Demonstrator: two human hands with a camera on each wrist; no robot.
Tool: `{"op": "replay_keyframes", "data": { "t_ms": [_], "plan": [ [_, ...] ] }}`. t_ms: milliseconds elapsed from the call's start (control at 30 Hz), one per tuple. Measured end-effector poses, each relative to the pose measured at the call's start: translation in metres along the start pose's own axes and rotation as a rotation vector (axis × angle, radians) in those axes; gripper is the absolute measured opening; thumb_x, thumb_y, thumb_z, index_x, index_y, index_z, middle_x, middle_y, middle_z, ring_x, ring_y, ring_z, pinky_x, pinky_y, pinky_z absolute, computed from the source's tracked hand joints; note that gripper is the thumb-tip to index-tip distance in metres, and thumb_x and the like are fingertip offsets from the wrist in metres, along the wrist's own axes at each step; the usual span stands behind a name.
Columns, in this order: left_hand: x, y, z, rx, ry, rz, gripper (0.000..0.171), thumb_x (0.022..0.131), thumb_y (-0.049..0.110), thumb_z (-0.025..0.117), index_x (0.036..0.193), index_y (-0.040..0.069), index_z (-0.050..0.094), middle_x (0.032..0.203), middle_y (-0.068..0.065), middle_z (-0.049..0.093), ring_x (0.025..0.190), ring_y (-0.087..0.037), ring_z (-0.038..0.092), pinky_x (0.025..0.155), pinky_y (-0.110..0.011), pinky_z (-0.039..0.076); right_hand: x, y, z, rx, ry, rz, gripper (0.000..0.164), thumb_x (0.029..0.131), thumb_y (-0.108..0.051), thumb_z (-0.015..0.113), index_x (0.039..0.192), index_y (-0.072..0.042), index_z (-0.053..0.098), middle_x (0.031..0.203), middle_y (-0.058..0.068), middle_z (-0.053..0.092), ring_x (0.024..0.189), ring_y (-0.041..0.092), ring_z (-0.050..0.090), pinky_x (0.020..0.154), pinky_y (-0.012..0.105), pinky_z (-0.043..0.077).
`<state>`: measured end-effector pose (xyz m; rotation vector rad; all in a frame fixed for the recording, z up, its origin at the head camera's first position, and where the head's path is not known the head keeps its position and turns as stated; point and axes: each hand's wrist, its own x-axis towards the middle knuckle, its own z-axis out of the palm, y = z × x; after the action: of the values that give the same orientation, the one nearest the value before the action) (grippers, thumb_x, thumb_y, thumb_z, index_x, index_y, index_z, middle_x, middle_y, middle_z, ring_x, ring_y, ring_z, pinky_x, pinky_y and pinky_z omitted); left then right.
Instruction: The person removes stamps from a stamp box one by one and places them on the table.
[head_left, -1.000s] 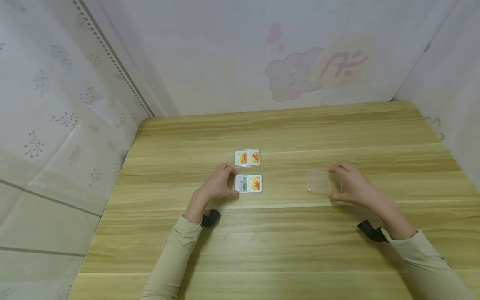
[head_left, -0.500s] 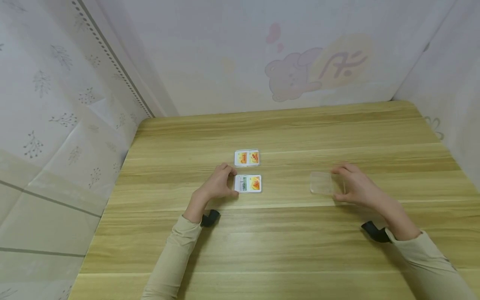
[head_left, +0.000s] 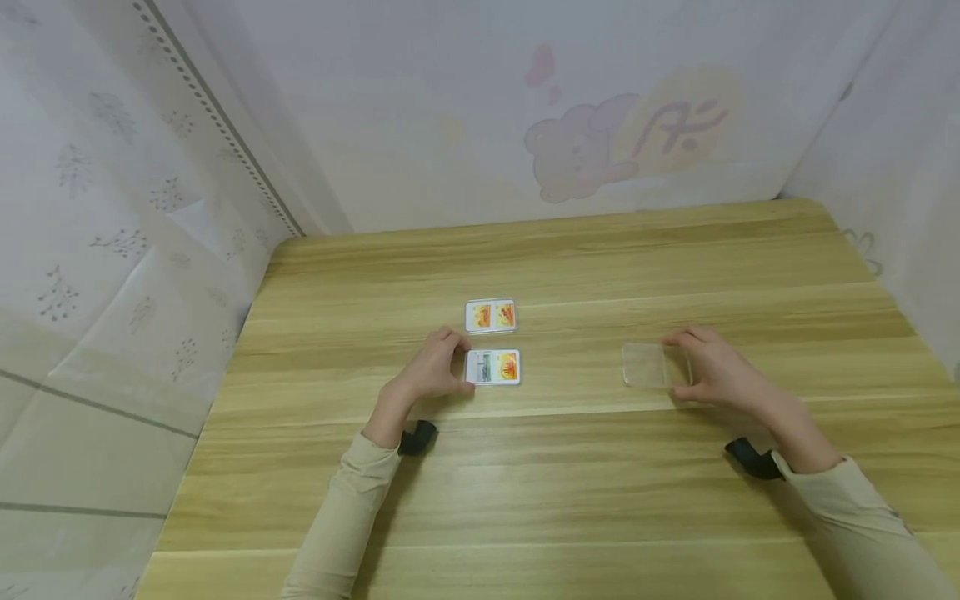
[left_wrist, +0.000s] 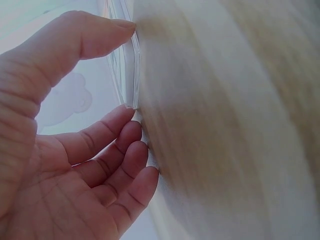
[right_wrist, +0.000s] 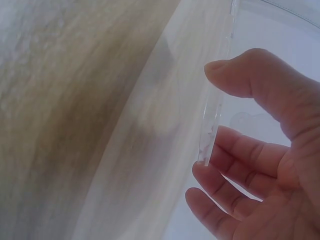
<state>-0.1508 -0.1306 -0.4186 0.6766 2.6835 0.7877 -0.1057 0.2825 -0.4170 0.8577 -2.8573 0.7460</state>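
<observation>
Near the middle of the table lies a clear flat case (head_left: 492, 367) with a white insert, showing a greenish-grey picture and an orange one. My left hand (head_left: 433, 367) pinches its left end between thumb and fingers, as the left wrist view also shows along the case's edge (left_wrist: 131, 75). To the right, a clear plastic cover (head_left: 643, 365) with nothing in it sits flat on or just above the table; which one, I cannot tell. My right hand (head_left: 716, 371) holds it by its right end, thumb (right_wrist: 230, 75) on one side and fingers on the other.
A second clear case (head_left: 491, 316) with two orange pictures lies just behind the first, a narrow gap between them. The wooden table (head_left: 570, 492) meets a pale curtain (head_left: 420, 108) at the back and another patterned curtain (head_left: 112, 208) at the left.
My right hand has shifted slightly to the right with the clear cover. The left hand stays at the first case, and the whole view has drifted a little.
</observation>
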Motion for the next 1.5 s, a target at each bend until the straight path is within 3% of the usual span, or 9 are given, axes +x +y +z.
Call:
{"op": "replay_keyframes", "data": {
  "t_ms": [333, 667, 1133, 1500],
  "plan": [
    [-0.001, 0.002, -0.001, 0.007, -0.003, -0.01, 0.056, 0.066, 0.014, 0.082, 0.111, -0.006, 0.055, 0.11, -0.014, 0.05, 0.105, -0.03, 0.042, 0.094, -0.04, 0.039, 0.005, 0.001, 0.001, -0.015, 0.008, -0.021, 0.059, 0.057, -0.002, 0.083, 0.109, 0.01, 0.057, 0.105, 0.025, 0.056, 0.097, 0.042, 0.053, 0.08, 0.056, 0.044],
    [-0.001, 0.002, -0.001, 0.004, -0.004, -0.009, 0.056, 0.066, 0.014, 0.082, 0.111, -0.006, 0.055, 0.109, -0.015, 0.05, 0.105, -0.03, 0.042, 0.094, -0.04, 0.039, 0.009, 0.002, 0.001, 0.002, -0.055, 0.022, 0.06, 0.06, -0.001, 0.081, 0.112, 0.011, 0.055, 0.108, 0.026, 0.055, 0.1, 0.043, 0.05, 0.082, 0.057, 0.044],
    [-0.001, 0.002, 0.0, 0.015, -0.009, -0.028, 0.056, 0.066, 0.015, 0.083, 0.111, -0.005, 0.055, 0.11, -0.013, 0.05, 0.106, -0.029, 0.043, 0.095, -0.04, 0.039, 0.013, 0.008, 0.006, -0.006, -0.043, -0.042, 0.057, 0.059, -0.004, 0.083, 0.108, 0.009, 0.057, 0.104, 0.023, 0.056, 0.096, 0.04, 0.052, 0.08, 0.055, 0.044],
    [-0.001, 0.001, -0.001, 0.002, -0.011, -0.036, 0.056, 0.067, 0.014, 0.083, 0.111, -0.004, 0.055, 0.11, -0.013, 0.05, 0.107, -0.029, 0.042, 0.095, -0.04, 0.039, 0.014, 0.008, 0.006, 0.016, -0.067, -0.029, 0.056, 0.061, -0.003, 0.081, 0.11, 0.01, 0.057, 0.105, 0.023, 0.055, 0.096, 0.04, 0.052, 0.081, 0.055, 0.043]
  ]
}}
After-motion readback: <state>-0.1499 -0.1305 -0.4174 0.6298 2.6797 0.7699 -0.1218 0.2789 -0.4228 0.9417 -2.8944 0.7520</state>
